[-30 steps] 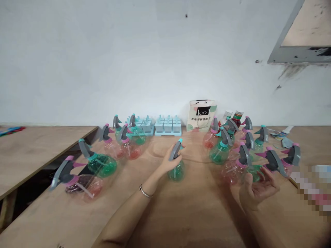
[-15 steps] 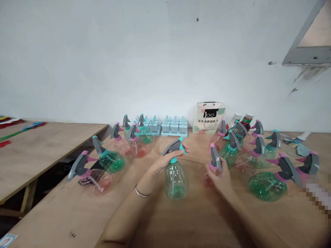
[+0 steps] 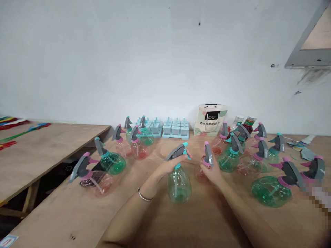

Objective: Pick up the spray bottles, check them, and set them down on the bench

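Spray bottles (image 3: 113, 163) stand left and right — molds (image 3: 176, 130) and bag (image 3: 210, 126) behind.

- Tabletop (image 3: 181, 227): brown wood, stretching under and beyond both hands; small dark marks (image 3: 72, 236) left of the left forearm.
- Left of the left hand (image 3: 178, 162): six bottles (image 3: 139, 150), red and green.
- At the left hand, a green bottle (image 3: 179, 188); at the right hand (image 3: 211, 170), a red bottle (image 3: 200, 172). Whether their bases touch the wood cannot be told.
- Right of the right hand: more bottles (image 3: 229, 162), red and green, close together.
- Beyond the left hand: pale blue moulds (image 3: 176, 131).
- Beyond the right hand: a bag (image 3: 210, 122).
- Far right, past the bottles: small clutter (image 3: 308, 154), unclear.
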Demonstrator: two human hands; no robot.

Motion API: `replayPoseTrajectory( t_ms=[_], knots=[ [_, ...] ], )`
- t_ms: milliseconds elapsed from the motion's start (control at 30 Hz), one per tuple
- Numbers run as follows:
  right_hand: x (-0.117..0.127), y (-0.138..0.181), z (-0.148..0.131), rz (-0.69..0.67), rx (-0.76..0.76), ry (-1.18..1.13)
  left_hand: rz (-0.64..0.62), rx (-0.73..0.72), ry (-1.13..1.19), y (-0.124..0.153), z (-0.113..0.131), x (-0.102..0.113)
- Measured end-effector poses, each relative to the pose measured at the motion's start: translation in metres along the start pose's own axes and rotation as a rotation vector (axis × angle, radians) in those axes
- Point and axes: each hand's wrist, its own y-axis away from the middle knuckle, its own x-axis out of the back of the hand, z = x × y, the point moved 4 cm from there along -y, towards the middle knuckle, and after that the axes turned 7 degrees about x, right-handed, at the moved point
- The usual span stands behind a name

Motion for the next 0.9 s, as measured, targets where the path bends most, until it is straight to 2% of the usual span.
replayPoseTrajectory(
  t_ms=[67, 200, 267, 333, 433, 500, 700, 900],
  knots=[
    [-0.002, 0.0, -0.001, -0.039, -0.037, -0.03, 0.024, 0.037, -0.08, 0.002, 0.0, -0.001],
    [-0.001, 0.0, -0.001, -0.047, -0.062, -0.034, -0.256, 0.041, -0.174, 0.01, 0.011, -0.014],
    [0.0, 0.0, -0.002, -0.039, -0.059, -0.032, -0.288, 0.0, -0.165, 0.012, 0.016, -0.016],
    [0.001, -0.001, -0.003, -0.037, -0.05, -0.025, -0.209, -0.016, -0.148, 0.011, 0.017, -0.015],
    [0.001, -0.002, -0.006, -0.057, -0.055, -0.017, 0.038, 0.006, -0.124, 0.008, 0.01, -0.007],
    [0.001, -0.002, -0.007, -0.073, -0.072, -0.017, 0.134, 0.028, -0.119, 0.007, 0.007, -0.004],
    [0.001, -0.002, -0.009, -0.074, -0.075, -0.053, 0.057, 0.019, -0.096, 0.007, 0.013, -0.008],
    [0.001, -0.002, -0.004, -0.074, -0.069, -0.04, 0.226, 0.006, -0.131, 0.011, 0.016, -0.003]
  ],
)
